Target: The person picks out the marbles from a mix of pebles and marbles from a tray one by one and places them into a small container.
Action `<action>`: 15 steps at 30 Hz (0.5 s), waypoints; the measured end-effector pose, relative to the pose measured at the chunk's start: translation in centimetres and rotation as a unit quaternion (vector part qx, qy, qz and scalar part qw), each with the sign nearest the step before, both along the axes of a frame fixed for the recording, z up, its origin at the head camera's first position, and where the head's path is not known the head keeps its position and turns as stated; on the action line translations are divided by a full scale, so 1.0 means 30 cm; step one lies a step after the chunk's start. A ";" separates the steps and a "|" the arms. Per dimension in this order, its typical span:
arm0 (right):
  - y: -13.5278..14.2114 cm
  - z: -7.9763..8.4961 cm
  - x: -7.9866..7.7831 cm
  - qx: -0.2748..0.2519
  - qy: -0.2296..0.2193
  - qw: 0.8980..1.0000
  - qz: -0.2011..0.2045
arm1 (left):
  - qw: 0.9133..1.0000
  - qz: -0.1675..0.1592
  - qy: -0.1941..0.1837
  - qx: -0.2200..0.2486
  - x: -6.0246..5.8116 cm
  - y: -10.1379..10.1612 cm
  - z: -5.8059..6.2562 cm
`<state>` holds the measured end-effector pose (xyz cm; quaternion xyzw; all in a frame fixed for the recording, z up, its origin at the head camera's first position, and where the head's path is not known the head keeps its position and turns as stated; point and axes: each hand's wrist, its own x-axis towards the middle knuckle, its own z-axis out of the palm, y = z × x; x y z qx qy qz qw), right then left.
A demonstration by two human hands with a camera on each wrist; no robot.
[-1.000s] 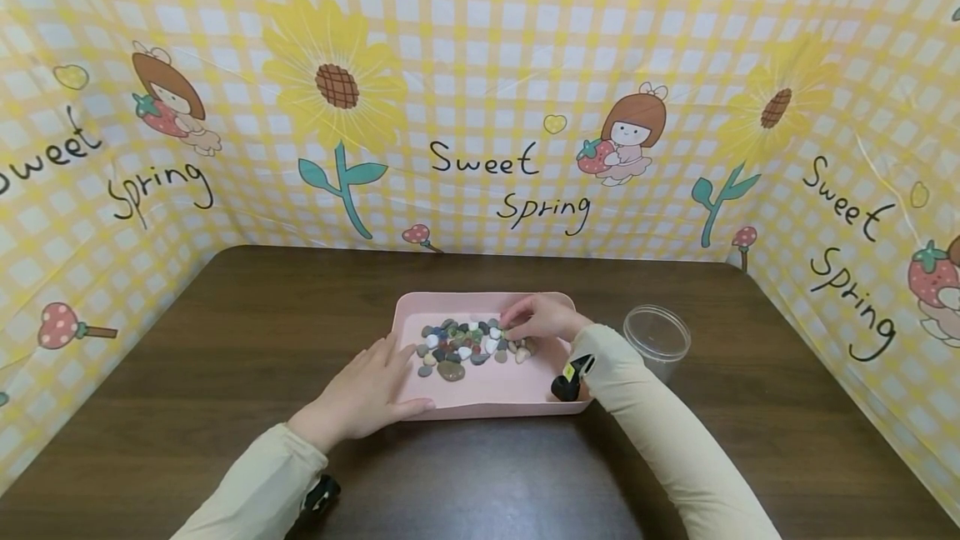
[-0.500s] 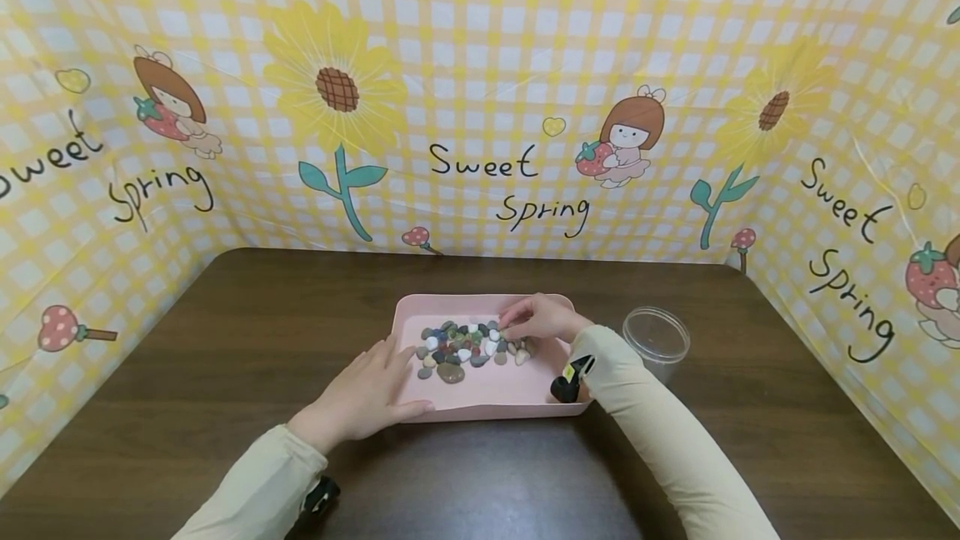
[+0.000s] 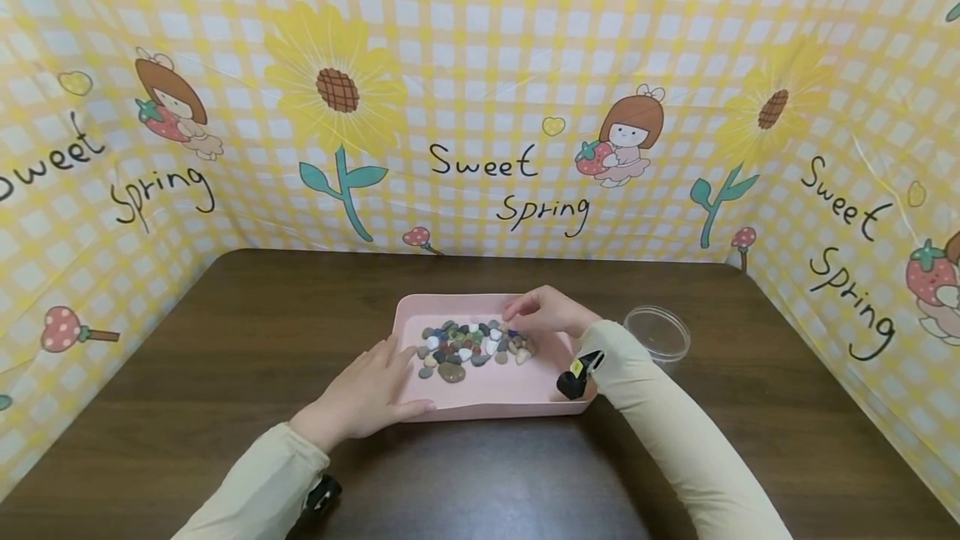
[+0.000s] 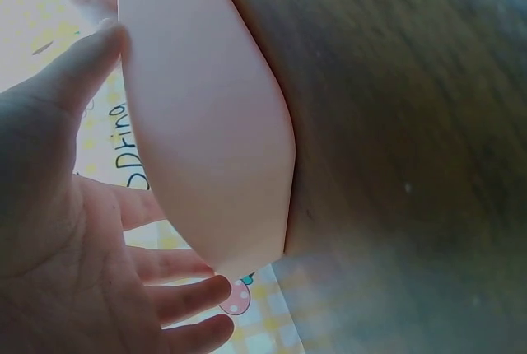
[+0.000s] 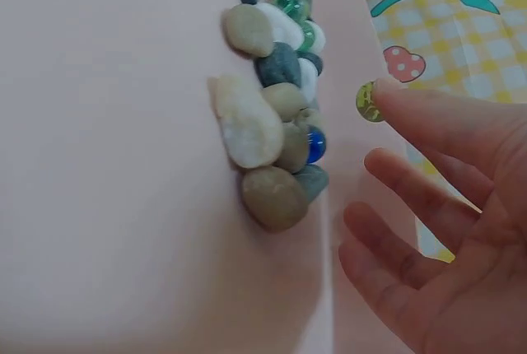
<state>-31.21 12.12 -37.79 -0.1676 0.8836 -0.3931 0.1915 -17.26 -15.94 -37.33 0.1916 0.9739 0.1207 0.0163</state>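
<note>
My right hand (image 3: 551, 312) is raised just over the right end of a heap of pebbles and glass marbles. Between its thumb and a finger it pinches a yellow-green marble (image 5: 370, 102), plain in the right wrist view; the other fingers hang loosely bent. The heap lies in a shallow pink tray (image 3: 495, 408), and a blue marble (image 5: 314, 146) sits among the pebbles (image 5: 276, 197) at its near end. On the tray's left front corner rests my left hand (image 3: 363, 394), thumb on the front rim and fingers stretched along the left side.
Right of the tray stands a clear round plastic container (image 3: 657, 333), partly covered by the right sleeve. A larger brown stone (image 3: 452, 372) lies at the heap's front. Checked cloth (image 3: 480, 107) encloses the dark wooden table (image 3: 285, 315) at the back and sides.
My right hand has moved slightly up and to the right from the heap, with the marble in its fingertips. The right sleeve now covers more of the container. My left hand stays put.
</note>
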 end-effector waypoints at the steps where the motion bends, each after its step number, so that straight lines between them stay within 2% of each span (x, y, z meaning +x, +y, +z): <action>1: 0.002 0.005 0.001 -0.007 -0.001 1.000 0.001 | 1.000 0.000 -0.001 -0.001 0.000 0.000 0.001; 9: 0.009 0.050 0.019 -0.033 -0.001 0.999 0.009 | 1.000 0.000 -0.005 0.005 0.000 0.001 0.004; 15: 0.023 0.078 0.021 -0.029 0.026 0.999 0.018 | 1.000 0.003 -0.012 0.006 -0.001 0.002 0.006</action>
